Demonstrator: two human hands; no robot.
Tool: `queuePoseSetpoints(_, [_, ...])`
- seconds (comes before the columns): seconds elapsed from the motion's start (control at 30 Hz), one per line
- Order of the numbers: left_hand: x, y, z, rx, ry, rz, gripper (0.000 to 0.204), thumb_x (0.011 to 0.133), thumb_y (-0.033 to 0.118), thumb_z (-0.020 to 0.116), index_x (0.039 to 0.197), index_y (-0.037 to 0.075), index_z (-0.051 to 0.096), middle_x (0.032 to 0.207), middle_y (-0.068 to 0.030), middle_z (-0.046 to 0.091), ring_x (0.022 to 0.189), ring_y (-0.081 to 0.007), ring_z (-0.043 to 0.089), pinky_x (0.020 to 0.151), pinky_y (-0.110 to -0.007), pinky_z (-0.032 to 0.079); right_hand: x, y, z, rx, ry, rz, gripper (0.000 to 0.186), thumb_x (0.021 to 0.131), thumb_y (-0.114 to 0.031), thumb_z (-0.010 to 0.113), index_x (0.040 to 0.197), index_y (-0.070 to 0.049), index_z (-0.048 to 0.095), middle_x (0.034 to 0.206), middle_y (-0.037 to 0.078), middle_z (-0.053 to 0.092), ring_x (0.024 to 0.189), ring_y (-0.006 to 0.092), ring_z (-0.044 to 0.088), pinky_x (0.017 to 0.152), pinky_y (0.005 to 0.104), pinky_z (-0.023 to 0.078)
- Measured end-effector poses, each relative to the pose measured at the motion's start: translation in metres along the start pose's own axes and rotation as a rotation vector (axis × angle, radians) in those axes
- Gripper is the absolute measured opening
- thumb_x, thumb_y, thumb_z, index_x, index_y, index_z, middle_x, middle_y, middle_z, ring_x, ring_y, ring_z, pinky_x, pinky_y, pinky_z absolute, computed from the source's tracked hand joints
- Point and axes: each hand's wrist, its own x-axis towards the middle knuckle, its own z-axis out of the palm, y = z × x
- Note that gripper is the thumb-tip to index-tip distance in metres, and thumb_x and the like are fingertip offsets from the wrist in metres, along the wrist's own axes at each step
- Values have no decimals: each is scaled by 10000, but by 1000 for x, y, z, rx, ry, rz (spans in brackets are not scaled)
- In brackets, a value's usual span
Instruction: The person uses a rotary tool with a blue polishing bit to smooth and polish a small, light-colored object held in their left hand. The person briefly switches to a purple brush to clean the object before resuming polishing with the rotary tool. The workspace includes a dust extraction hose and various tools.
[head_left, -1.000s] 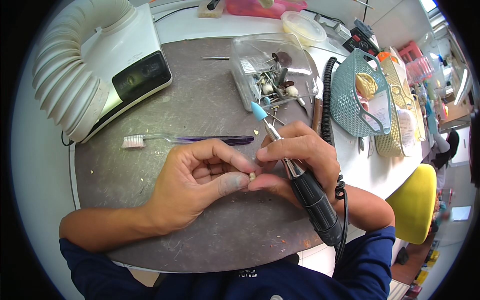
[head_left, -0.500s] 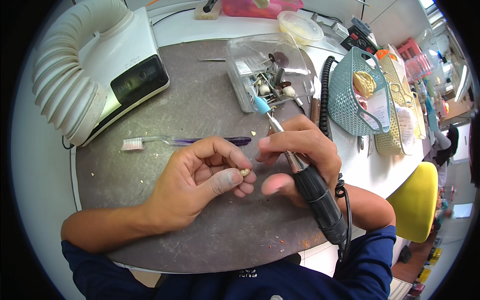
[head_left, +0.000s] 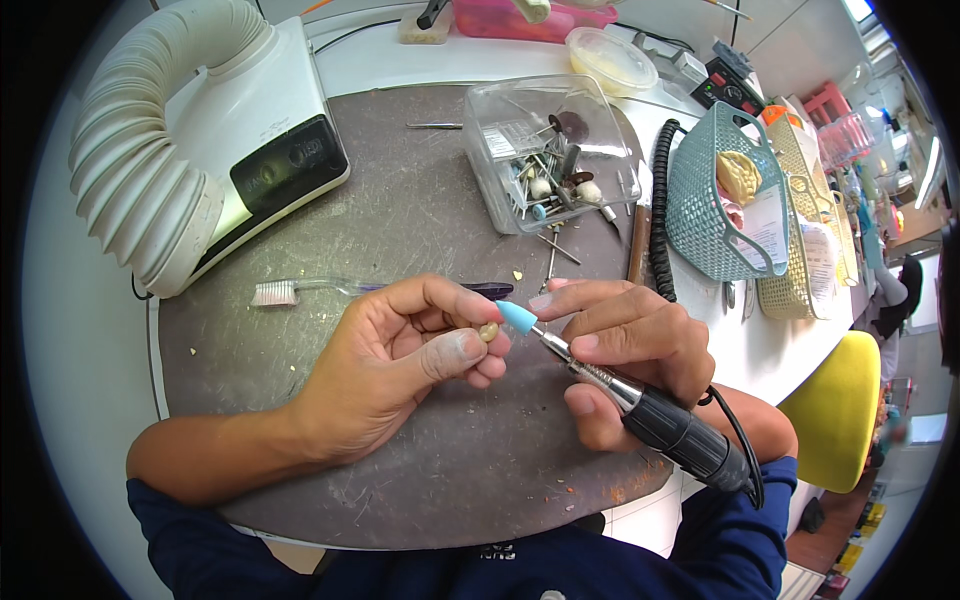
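My left hand (head_left: pixel 400 360) pinches a small cream tooth-shaped piece (head_left: pixel 488 331) between thumb and fingers, just above the grey work mat (head_left: pixel 420 220). My right hand (head_left: pixel 625 350) grips a black and silver rotary handpiece (head_left: pixel 650 415) like a pen. Its light blue cone-shaped tip (head_left: pixel 517 317) touches the small piece from the right. A black cord runs from the handpiece's rear end past my right forearm.
A white dust extractor (head_left: pixel 250 130) with a ribbed hose (head_left: pixel 150 170) stands at the back left. A clear toothbrush (head_left: pixel 320 291) lies behind my left hand. A clear box of burs (head_left: pixel 550 150), a coiled black cable (head_left: pixel 660 200) and a teal basket (head_left: pixel 720 200) sit right.
The blue tip swung down from pointing away to touch the small piece. My left hand turned the piece toward the right hand, and both hands drew closer.
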Motion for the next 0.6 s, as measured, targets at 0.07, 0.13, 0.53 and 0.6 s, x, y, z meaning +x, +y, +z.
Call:
queuePoseSetpoints(0.07, [0, -1, 0, -10, 3, 6, 153, 928, 62, 648, 1057, 34, 570, 979, -89, 658, 856, -144, 653, 787, -262, 543, 0, 0, -2, -6, -52, -4, 331, 749, -6, 733, 1031, 11, 560, 880, 159, 637, 1004, 379, 683, 922, 502, 543])
queuePoseSetpoints(0.13, [0, -2, -1, -17, 6, 12, 156, 927, 68, 652, 1056, 36, 570, 976, -89, 657, 856, -143, 652, 788, -259, 544, -1, 1, -5, -10, -119, -8, 336, 789, -31, 677, 1088, 24, 534, 862, 169, 615, 1020, 412, 663, 964, 545, 496])
queuePoseSetpoints(0.53, [0, -1, 0, 15, 10, -3, 180, 931, 74, 651, 1092, 20, 592, 987, -70, 647, 850, -117, 631, 776, -247, 514, 2, -1, -2, -10, -126, -20, 296, 768, -25, 707, 1031, 29, 584, 879, 172, 633, 1006, 412, 676, 948, 559, 507])
queuePoseSetpoints(0.6, [0, -3, -2, 6, 6, -2, 182, 930, 75, 654, 1094, 20, 597, 985, -67, 649, 849, -117, 632, 774, -244, 513, 1, 1, 1, -22, -92, -18, 285, 772, -36, 708, 1022, 28, 589, 875, 175, 639, 987, 409, 684, 941, 561, 512])
